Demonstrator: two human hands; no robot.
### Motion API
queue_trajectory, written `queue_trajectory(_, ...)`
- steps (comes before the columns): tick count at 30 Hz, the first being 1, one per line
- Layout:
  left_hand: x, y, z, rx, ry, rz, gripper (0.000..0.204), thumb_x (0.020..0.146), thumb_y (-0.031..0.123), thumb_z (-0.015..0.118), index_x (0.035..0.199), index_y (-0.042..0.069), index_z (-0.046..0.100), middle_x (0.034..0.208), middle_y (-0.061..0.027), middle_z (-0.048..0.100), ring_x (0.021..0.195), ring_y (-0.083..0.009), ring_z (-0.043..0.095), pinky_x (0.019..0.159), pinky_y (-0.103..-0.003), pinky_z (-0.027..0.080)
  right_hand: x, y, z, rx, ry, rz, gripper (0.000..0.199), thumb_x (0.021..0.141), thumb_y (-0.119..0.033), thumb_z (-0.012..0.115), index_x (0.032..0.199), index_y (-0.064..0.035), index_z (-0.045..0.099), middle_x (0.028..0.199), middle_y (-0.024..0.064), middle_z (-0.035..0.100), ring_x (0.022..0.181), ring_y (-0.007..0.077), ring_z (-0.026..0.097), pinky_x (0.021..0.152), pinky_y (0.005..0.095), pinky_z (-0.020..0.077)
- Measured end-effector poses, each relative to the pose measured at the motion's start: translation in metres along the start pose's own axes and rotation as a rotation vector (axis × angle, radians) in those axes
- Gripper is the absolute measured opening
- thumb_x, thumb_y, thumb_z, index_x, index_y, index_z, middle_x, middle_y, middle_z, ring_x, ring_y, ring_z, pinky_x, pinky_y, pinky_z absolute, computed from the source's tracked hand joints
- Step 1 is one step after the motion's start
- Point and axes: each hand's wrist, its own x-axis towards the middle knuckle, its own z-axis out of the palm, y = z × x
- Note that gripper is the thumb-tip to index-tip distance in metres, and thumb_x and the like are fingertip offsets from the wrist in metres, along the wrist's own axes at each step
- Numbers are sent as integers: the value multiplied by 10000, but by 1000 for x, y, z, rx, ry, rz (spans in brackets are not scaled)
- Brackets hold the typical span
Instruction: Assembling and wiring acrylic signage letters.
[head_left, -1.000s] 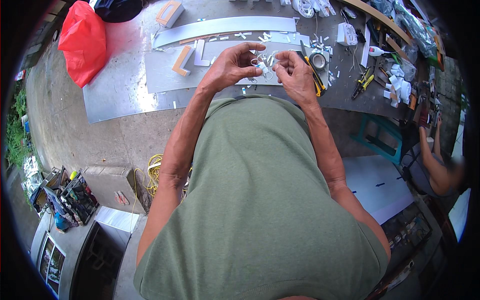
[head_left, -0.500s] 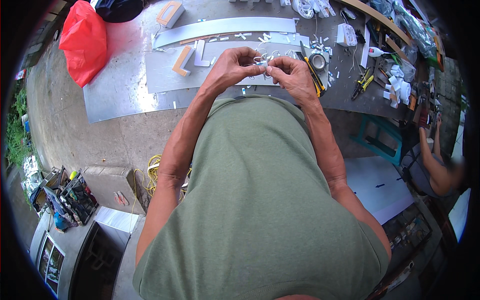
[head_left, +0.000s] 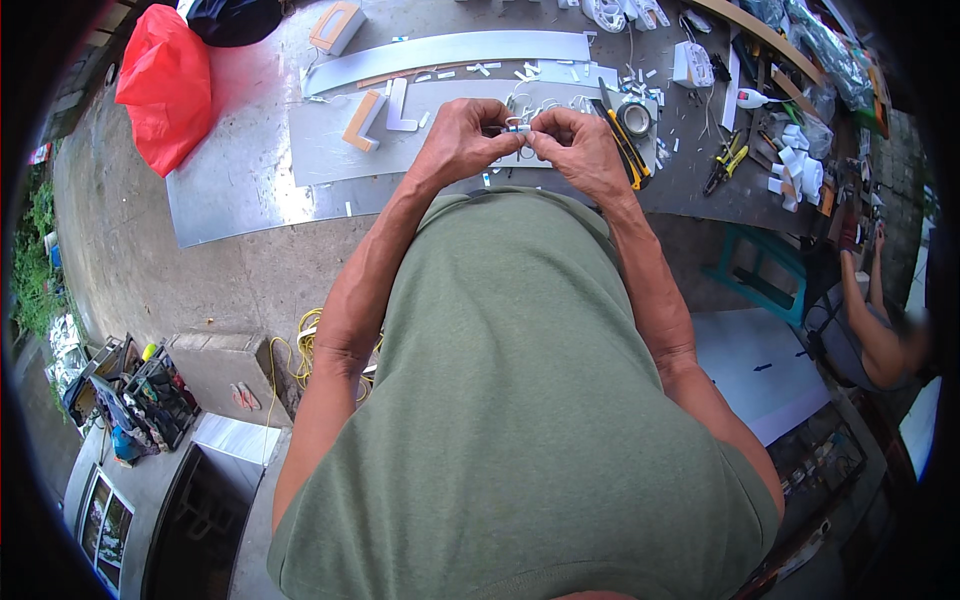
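Observation:
My left hand (head_left: 462,140) and my right hand (head_left: 575,148) meet above the metal-topped table (head_left: 230,190), fingertips pinched together on a small white part with thin white wires (head_left: 516,128). Both hands grip it from opposite sides. Below the hands lie a grey sheet (head_left: 330,150) and scattered white offcuts. A roll of dark tape (head_left: 634,118) and a yellow-handled cutter (head_left: 622,140) rest just right of my right hand. How the part is shaped between the fingers is too small to tell.
A red bag (head_left: 165,85) sits at the table's left end, a long curved white strip (head_left: 450,48) at the back, pliers (head_left: 725,160) and clutter at right. Another person's arm (head_left: 880,330) is at far right. A toolbox (head_left: 150,395) and yellow cord (head_left: 300,345) lie on the floor.
My hands have drawn closer together, and the small white part is now pinched tightly between both sets of fingertips.

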Motion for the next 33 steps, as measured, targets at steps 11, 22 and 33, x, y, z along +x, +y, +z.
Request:
queue_trajectory(11,-1,7,4,60,142,30,247,825,178,756,950,-35,735,790,-54,716,704,-90,624,645,-272,514,4,-10,6,-160,106,-83,140,867,-118,708,926,8,716,766,60,707,678,107,648,636,269,537)
queue_trajectory(22,-3,6,-8,-515,-147,49,255,822,192,794,989,7,738,807,-32,702,741,-99,615,702,-268,476,0,-3,-22,575,-261,100,155,909,-138,711,991,-12,676,779,-2,628,649,55,539,576,210,437)
queue_trajectory(33,-1,-3,-15,-302,-91,-2,223,858,228,766,972,38,741,847,-44,723,775,-109,626,732,-281,483,1,-3,-24,314,-103,38,160,894,-126,690,998,-6,670,819,15,637,694,83,571,614,254,484)
